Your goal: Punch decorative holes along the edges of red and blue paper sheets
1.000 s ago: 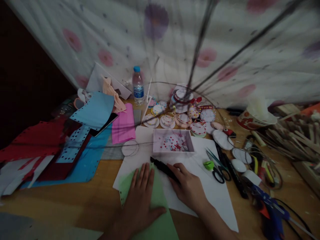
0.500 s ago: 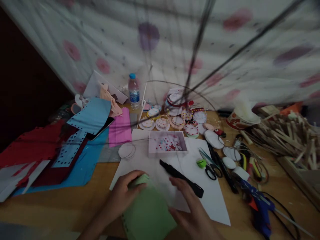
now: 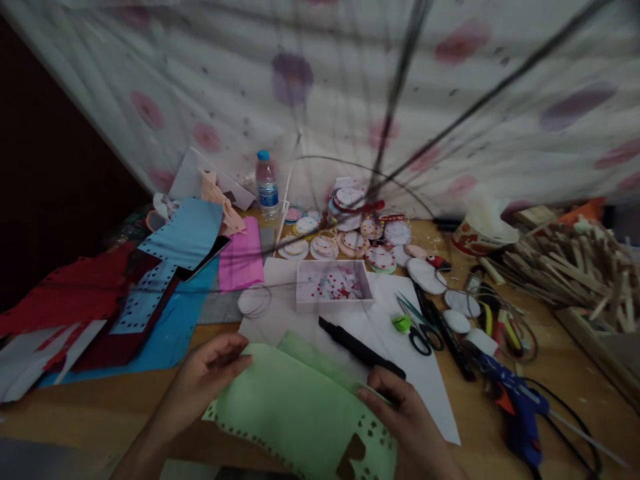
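A light green sheet (image 3: 295,407), which looks like felt or craft foam, is stretched between my two hands. Small holes run along its lower edge and right end, and a larger cut-out shows at the lower right. My left hand (image 3: 213,373) pinches its upper left corner. At the right, my right hand (image 3: 400,407) grips the upper edge between thumb and fingers. A second green layer shows behind the top edge. Just beyond the sheet lies a black utility knife (image 3: 360,347) on white paper (image 3: 435,400).
A white box (image 3: 335,305) of small confetti-like bits stands behind the knife, with scissors (image 3: 423,327) to its right. Farther right are a blue glue gun (image 3: 520,413) and a pile of wooden sticks (image 3: 580,267). Coloured sheets (image 3: 185,233) lie left, near a water bottle (image 3: 267,187).
The green sheet has been opened out and raised. My right hand, apart from the sheet before, now grips its right side; my left hand has moved left along with its corner.
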